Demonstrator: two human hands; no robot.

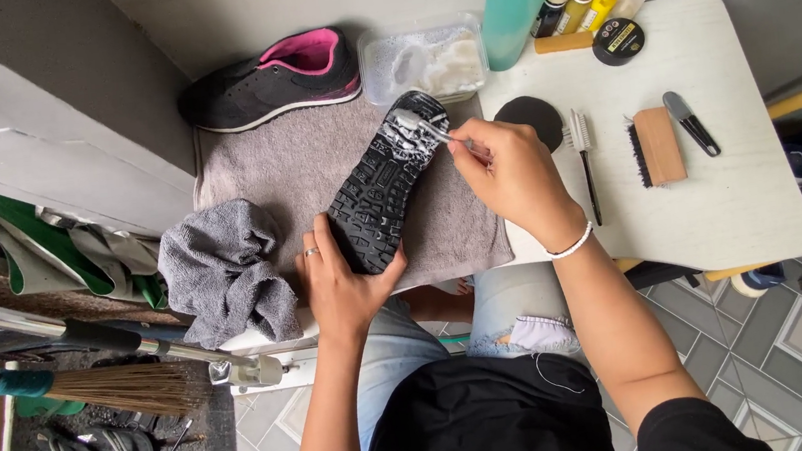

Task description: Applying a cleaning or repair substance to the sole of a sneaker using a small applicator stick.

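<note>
head view: the left hand gripped the heel of an upturned black rubber-soled shoe; the right hand pinched a small white-bristled brush on its soapy toe.

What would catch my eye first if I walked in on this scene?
The upturned shoe in the middle, its black sole foamy at the toe, where the right hand works a small brush while the left hand grips the heel. It lies on a grey towel. Its mate, black with a pink lining, sits behind.
</note>
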